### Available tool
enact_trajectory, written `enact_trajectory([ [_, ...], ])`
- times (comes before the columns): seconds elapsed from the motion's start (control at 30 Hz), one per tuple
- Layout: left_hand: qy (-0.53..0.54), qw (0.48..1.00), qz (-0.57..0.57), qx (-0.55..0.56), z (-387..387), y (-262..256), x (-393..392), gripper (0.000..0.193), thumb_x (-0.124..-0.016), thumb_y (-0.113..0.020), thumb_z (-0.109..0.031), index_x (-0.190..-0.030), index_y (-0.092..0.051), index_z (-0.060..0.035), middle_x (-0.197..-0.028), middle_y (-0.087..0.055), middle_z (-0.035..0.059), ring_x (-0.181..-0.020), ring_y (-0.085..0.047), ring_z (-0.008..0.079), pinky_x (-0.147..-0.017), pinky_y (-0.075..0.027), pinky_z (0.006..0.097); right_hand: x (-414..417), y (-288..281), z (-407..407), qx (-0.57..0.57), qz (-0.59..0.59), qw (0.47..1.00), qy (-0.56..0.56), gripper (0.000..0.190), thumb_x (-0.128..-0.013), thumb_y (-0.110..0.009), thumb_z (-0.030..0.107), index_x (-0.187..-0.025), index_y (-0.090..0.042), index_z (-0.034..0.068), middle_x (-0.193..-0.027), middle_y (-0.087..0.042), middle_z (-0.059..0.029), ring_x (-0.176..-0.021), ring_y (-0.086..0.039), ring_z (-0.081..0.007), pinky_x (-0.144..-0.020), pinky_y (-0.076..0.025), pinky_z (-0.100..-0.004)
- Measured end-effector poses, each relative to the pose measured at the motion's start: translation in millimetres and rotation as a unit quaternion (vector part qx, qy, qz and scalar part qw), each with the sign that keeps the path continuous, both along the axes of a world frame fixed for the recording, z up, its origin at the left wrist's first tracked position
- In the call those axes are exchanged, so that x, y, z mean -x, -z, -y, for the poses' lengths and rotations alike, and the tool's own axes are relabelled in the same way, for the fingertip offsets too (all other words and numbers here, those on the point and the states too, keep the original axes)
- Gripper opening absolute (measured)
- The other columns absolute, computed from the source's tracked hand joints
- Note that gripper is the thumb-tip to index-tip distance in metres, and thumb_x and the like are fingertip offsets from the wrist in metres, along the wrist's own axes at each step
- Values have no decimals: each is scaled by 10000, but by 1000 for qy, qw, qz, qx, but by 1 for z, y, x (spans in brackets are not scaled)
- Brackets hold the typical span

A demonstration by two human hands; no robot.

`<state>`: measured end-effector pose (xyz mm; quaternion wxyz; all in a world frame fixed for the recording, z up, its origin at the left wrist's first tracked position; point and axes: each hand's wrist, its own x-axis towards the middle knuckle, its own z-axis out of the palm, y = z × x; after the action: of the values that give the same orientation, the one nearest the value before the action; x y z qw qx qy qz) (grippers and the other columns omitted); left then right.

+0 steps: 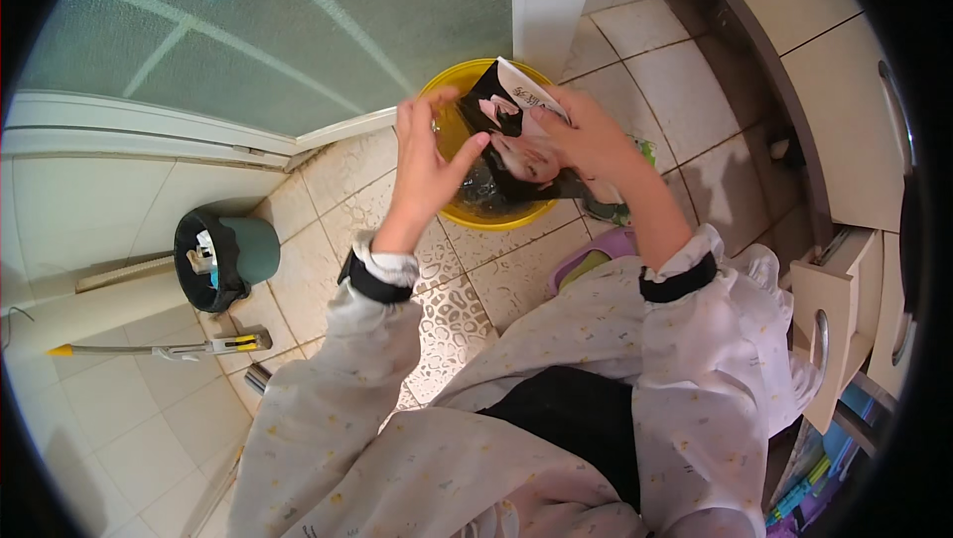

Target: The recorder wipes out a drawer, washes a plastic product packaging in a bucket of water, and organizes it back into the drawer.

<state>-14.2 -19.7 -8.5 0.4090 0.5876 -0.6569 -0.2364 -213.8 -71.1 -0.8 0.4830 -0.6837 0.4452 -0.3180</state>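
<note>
My right hand (588,136) grips a glossy printed sheet or packet (514,143) by its right side. It bears a printed portrait and some writing, and is tilted over a round yellow basin (491,224). At the packet's left edge, my left hand (432,158) is raised with fingers and thumb apart; the thumb tip is close to the packet, and whether it touches cannot be told. Dark, shiny contents (480,192), perhaps a plastic bag or water, show in the lower part of the basin. The packet hides the rest of the inside.
Below the basin lies a purple slipper (595,248) on wet-looking floor tiles (491,270). A green bin with a black liner (253,248) and a long-handled mop (179,350) are at the left. A frosted glass door (260,39) stands behind; an open drawer (823,329) juts out at the right.
</note>
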Motion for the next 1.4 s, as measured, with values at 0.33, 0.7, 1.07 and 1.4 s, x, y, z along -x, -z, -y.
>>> enact_trajectory([
  [0.33, 196, 946, -168, -195, 40, 0, -24, 215, -872, -661, -129, -1027, -654, 20, -921, -672, 9, -854, -570, 67, -805, -455, 235, 26, -34, 11, 7, -32, 998, -54, 280, -903, -585, 154, -1108, -600, -36, -805, -625, -60, -705, -562, -96, -552, -467, -263],
  [0.7, 143, 976, -102, -129, 38, -40, -37, 214, -846, -697, -179, -930, -678, 16, -763, -660, -6, -690, -540, 43, -638, -451, 219, 42, -44, 16, -89, 108, 990, 9, 280, -902, -622, 199, -1043, -646, -42, -784, -660, -29, -664, -576, -48, -579, -477, -224],
  [1.07, 95, 987, -90, -98, 45, -26, -51, 236, -879, -664, -174, -723, -575, -20, -598, -430, -99, -584, -333, 9, -510, -256, 195, 55, -51, 20, -87, 122, 988, 34, 281, -919, -607, 228, -994, -658, -37, -794, -660, -6, -663, -558, -32, -583, -463, -213],
  [1.4, 75, 994, -68, -46, 47, -17, -60, 233, -844, -705, -200, -727, -610, -21, -577, -433, -85, -555, -353, 22, -490, -278, 211, 61, -45, 22, -94, 118, 987, 49, 276, -923, -602, 234, -967, -661, -32, -782, -649, 13, -653, -527, -20, -585, -444, -203],
])
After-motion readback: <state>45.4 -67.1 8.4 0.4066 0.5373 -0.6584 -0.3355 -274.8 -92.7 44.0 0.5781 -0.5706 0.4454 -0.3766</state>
